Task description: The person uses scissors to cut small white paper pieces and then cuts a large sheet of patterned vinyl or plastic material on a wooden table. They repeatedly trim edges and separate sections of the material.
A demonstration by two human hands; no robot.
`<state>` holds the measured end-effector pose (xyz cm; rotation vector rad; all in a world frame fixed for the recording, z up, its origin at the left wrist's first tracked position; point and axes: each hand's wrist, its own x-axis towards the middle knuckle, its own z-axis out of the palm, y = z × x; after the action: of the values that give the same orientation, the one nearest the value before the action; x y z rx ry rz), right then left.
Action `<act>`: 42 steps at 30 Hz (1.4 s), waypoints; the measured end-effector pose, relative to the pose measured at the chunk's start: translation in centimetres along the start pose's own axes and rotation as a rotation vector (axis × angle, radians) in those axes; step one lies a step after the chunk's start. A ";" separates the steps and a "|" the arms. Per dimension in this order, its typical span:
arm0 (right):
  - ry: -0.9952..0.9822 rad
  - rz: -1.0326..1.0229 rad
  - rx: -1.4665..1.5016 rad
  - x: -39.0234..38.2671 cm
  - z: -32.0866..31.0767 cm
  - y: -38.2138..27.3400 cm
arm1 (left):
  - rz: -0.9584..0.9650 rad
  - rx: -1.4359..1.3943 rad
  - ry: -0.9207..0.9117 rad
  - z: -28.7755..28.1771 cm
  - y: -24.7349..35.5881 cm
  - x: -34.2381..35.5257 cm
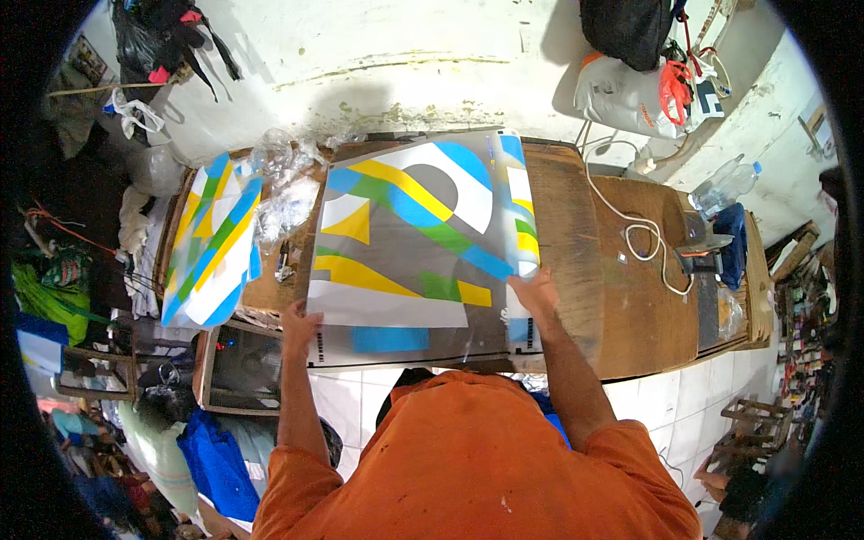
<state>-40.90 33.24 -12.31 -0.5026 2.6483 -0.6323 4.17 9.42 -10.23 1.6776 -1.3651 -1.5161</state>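
A large printed sheet (396,279) with grey, blue, yellow, green and white shapes lies across the wooden table in front of me. Its right side curls into a roll (520,225) running from the far edge to the near one. My left hand (301,322) pinches the sheet's near left edge, thumb on top. Around the near part of the rolled side, my right hand (537,292) is closed, its fingertips partly hidden. To the left rests a stack of cut pieces (211,243) in similar colours, apart from both hands.
Crumpled clear plastic (288,202) sits between stack and sheet. Right of the sheet, a white cord (643,229) loops over the wooden table (562,216) near what looks like an iron (705,247). Beyond it are a plastic bottle (727,183) and blue cloth (734,243). Bags hang along the wall.
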 end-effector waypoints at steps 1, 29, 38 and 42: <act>0.018 0.004 0.007 0.0 -0.1 0.1 | 0.013 -0.043 -0.049 0.5 -0.1 -0.1; 0.255 0.170 -0.112 -3.2 -3.3 6.7 | 0.559 0.454 0.088 0.2 1.4 6.5; 0.409 0.257 -0.395 1.0 -5.7 9.0 | 0.429 0.417 0.036 5.5 -1.8 4.2; 0.336 0.198 -0.409 2.5 -5.7 10.0 | 0.564 0.616 0.346 6.6 -2.1 2.2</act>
<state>-48.02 42.58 -13.13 -0.2487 3.1127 -0.1171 -1.51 9.95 -14.68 1.5695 -1.9955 -0.4857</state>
